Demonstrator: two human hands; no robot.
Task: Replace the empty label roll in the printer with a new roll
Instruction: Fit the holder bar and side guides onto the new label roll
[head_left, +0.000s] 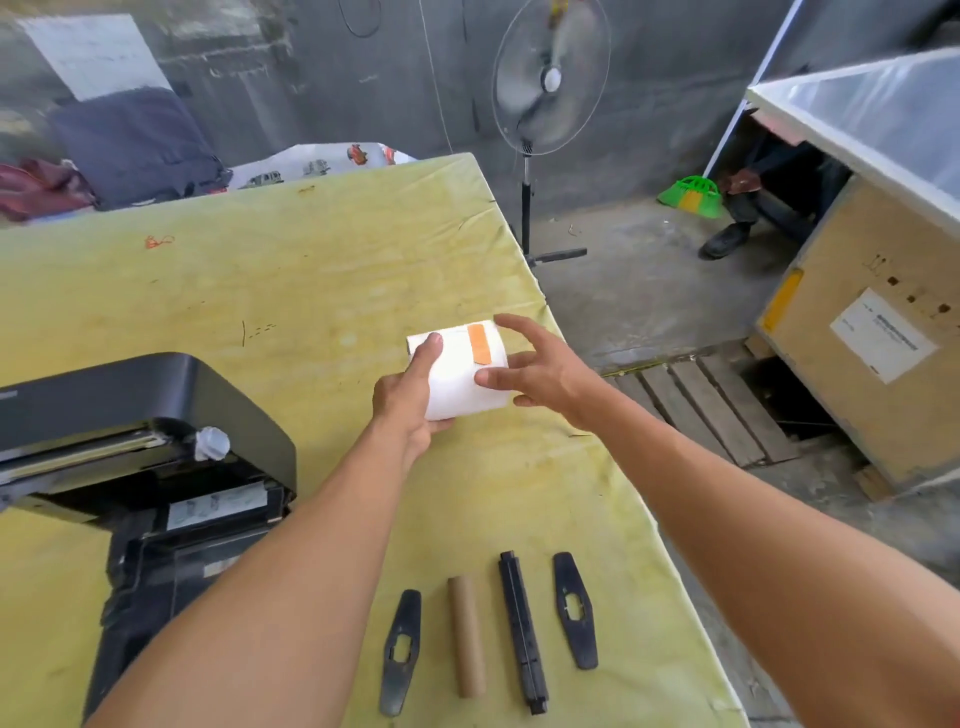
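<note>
Right of the open black label printer (140, 467), both hands meet on a new white label roll (462, 371) sealed with an orange tape strip (480, 344), just above the yellow-covered desk (311, 270). Left hand (410, 395) has its grip wrapped around the roll; right hand (540, 366) is spread, fingertips touching the roll's end. Nearer than the printer lie the empty cardboard core (466, 636), a black spindle (522, 631) and two black roll guides (575, 609).

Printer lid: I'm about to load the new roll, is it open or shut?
Open: the printer lid is raised, exposing the inside.
</note>
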